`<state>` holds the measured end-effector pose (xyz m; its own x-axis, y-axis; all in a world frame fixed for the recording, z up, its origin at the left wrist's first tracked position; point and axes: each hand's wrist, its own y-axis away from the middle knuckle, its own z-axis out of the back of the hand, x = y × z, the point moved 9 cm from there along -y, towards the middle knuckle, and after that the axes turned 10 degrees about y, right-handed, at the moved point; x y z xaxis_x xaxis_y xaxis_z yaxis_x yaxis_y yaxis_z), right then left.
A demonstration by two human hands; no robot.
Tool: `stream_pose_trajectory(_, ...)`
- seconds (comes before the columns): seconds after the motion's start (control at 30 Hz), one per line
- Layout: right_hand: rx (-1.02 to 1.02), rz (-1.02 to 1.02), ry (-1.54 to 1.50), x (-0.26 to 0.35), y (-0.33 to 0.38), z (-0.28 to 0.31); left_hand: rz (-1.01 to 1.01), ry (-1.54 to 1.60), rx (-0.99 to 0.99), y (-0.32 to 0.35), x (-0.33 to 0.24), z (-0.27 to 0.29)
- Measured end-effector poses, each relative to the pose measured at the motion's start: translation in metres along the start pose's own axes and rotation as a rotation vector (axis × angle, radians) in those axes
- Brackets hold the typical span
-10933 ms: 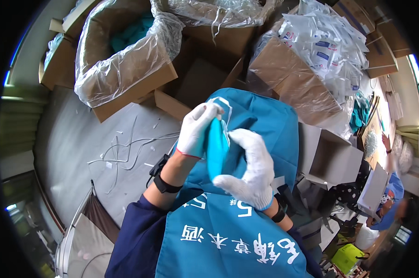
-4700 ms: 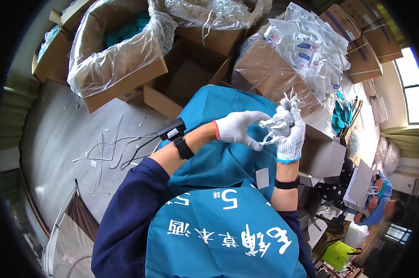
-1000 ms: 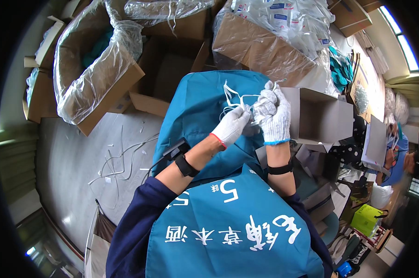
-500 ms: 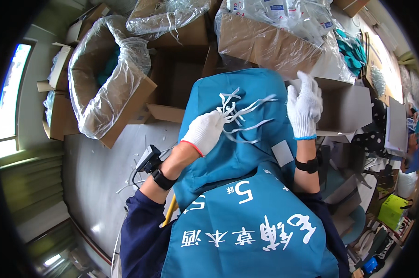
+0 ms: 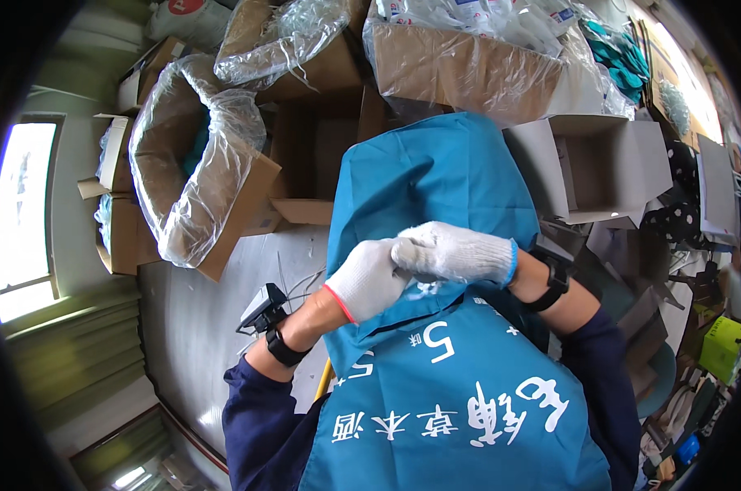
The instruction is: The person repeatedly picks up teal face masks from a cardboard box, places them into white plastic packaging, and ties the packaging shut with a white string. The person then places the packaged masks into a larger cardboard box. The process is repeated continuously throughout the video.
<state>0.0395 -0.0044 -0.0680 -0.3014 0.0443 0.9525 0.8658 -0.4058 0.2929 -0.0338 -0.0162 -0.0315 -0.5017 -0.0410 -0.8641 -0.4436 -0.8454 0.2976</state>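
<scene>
My left hand (image 5: 369,278), in a white knit glove with a red cuff, is closed in front of me. My right hand (image 5: 460,255), gloved in white with a blue cuff, is curled against the left hand's fingers. A bit of the white strips (image 5: 424,290) shows just below the joined hands; the rest is hidden by them. What the right fingers grip, if anything, cannot be seen. Beneath both hands spreads a teal cloth (image 5: 444,176). A teal apron (image 5: 460,397) with white lettering covers my front.
A carton lined with clear plastic (image 5: 248,192) stands at left, beside an open brown box (image 5: 305,211). Ahead sits a carton of plastic-wrapped packets (image 5: 469,80). An open grey-white box (image 5: 542,168) is at right. Loose scraps lie on the grey floor (image 5: 198,327).
My right hand has come down and left from beside the cloth to meet my left hand, and its fingers have closed. The spread white strips are now mostly covered. The left hand has drawn slightly nearer.
</scene>
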Motion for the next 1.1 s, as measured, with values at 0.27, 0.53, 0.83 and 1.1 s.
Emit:
stream_pose_trajectory(0.27,-0.062,-0.044,0.714,0.048,0.044,0.026,-0.038,-0.015,0.155,0.004,-0.031,-0.011)
stream_pose_trajectory(0.53,0.114,-0.115,-0.261,0.051,0.075,-0.011,-0.386,0.238,0.555,0.025,-0.062,-0.017)
stream_pose_trajectory(0.83,0.016,0.175,0.006,0.069,0.095,-0.030,-0.425,0.339,0.751,0.066,-0.064,-0.009)
stream_pose_trajectory(1.1,0.008,0.096,-0.121,0.062,0.093,-0.029,-0.708,0.182,0.574,0.095,-0.027,0.039)
